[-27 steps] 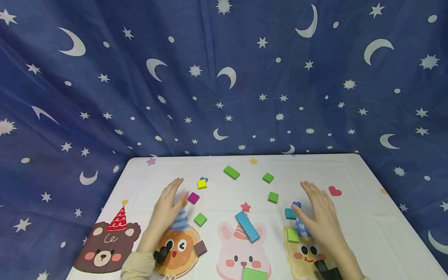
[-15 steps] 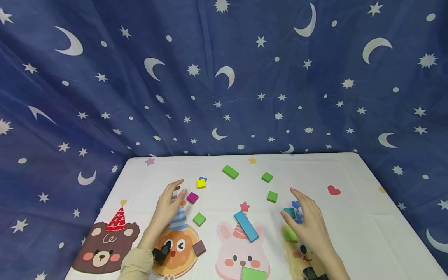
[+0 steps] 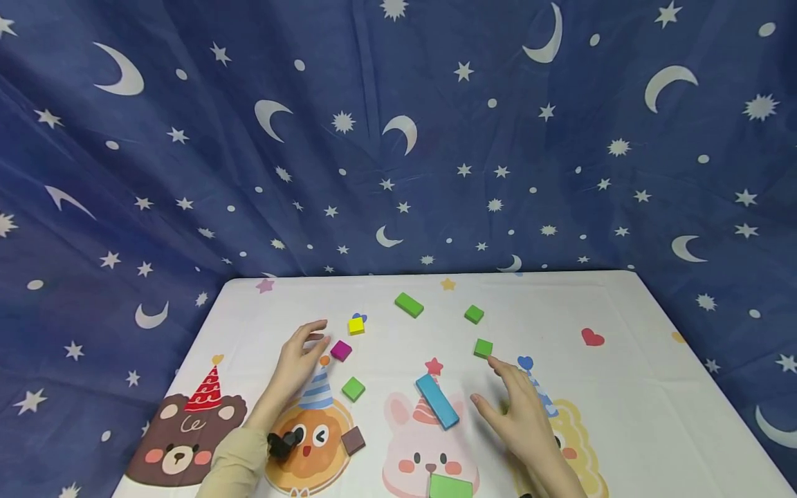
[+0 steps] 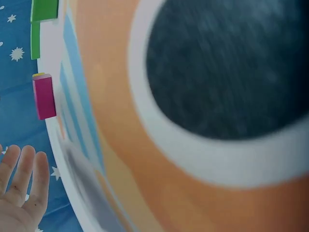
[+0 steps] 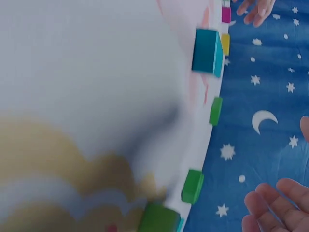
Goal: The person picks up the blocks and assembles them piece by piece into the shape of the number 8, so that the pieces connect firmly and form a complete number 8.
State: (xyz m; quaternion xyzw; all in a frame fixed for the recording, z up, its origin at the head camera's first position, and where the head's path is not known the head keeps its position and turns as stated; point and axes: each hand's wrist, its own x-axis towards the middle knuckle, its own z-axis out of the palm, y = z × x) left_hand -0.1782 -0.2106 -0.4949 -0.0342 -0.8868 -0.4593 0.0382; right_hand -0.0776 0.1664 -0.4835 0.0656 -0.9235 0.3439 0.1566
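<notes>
Head view: the long blue rectangular block (image 3: 438, 402) lies at lower centre, long axis slanting down-right, left of the right hand (image 3: 521, 413), the nearer one, its grip released. The left hand (image 3: 296, 361), equally empty, hovers beside the small magenta block (image 3: 341, 351).

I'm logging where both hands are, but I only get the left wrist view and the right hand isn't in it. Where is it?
Observer: In the head view, the right hand is over the table, to the right of the long blue block.
Operator: My view is mostly the orange printed face. Does any block lie on it?
Observer: Yes, a brown block lies over its right edge, as seen from the head camera.
</notes>
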